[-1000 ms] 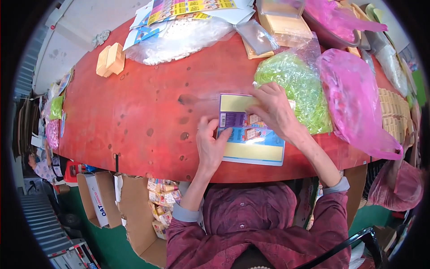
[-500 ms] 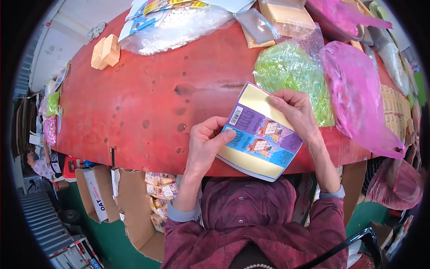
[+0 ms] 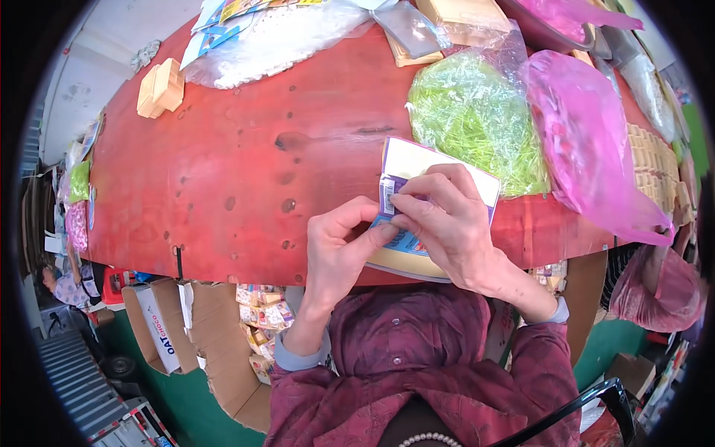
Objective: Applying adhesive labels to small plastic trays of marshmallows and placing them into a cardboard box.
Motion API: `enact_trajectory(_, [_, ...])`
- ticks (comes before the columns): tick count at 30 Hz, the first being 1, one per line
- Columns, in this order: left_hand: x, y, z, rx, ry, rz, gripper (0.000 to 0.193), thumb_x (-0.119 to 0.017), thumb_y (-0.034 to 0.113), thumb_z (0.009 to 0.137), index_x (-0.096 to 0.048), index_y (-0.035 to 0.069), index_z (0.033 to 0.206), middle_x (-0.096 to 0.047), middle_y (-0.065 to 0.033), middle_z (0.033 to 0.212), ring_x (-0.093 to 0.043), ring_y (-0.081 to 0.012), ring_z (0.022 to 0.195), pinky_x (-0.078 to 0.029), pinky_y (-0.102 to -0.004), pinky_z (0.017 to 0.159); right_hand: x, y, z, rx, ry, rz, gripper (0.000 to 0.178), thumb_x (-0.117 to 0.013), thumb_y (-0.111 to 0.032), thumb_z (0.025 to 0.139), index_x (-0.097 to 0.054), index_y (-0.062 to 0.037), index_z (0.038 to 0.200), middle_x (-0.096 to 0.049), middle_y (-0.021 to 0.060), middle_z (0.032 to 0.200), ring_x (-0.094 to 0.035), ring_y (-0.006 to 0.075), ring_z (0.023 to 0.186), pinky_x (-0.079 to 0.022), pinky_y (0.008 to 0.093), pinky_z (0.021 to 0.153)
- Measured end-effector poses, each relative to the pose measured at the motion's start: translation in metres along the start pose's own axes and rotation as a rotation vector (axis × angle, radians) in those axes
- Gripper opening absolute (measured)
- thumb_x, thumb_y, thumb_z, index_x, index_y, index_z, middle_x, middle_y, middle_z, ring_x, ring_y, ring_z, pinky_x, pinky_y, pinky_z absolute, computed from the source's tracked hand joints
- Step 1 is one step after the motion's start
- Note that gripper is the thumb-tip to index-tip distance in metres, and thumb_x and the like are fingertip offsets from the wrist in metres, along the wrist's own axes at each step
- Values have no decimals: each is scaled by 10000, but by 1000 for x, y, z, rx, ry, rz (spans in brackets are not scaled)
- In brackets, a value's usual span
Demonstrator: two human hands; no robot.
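Note:
I hold a flat printed cardboard box (image 3: 439,167), purple and blue on its face and pale inside, tilted up over the near edge of the red table (image 3: 246,164). My left hand (image 3: 339,249) pinches its lower left edge with fingers and thumb. My right hand (image 3: 447,223) lies across the front of the box, fingertips pressing on its left fold. Most of the printed face is hidden behind my right hand.
A clear bag of green shredded filling (image 3: 473,119) lies just beyond the box, a pink plastic bag (image 3: 588,149) to its right. A wooden block (image 3: 160,88) and a clear bag of printed sheets (image 3: 275,37) sit at the far side. Cardboard boxes (image 3: 171,328) stand under the table.
The flat box lay on the table a second ago. Both hands lifted it, tilted it toward me, and now it stands more upright with the left edge being folded.

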State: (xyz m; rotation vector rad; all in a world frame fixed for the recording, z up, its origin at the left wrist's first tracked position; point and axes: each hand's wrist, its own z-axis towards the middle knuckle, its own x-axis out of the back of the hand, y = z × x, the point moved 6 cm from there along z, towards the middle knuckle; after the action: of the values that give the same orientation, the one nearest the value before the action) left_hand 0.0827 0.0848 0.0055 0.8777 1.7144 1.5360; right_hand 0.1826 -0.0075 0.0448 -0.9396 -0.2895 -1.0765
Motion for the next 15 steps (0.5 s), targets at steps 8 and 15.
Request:
enact_trajectory(8, [-4,19,-7,-178,-154,99,139,-592,-23,781,-600,-67,912,-587,-69,829,-553,-103,763,-435,-224,671,10,-12,3,5,-122,75,282,-696,-29,630,-610,-26,899,-560,75,881,-509,257,814,-445,351,664])
enact_trajectory(15, [-6,24,-3,-214,-127,245,106,-630,-31,741,-628,-40,846,-592,-69,746,-568,-119,647,-433,-236,558,13,-11,5,-63,-170,142,253,-685,-21,653,-620,-13,897,-566,77,839,-513,244,779,-443,339,629])
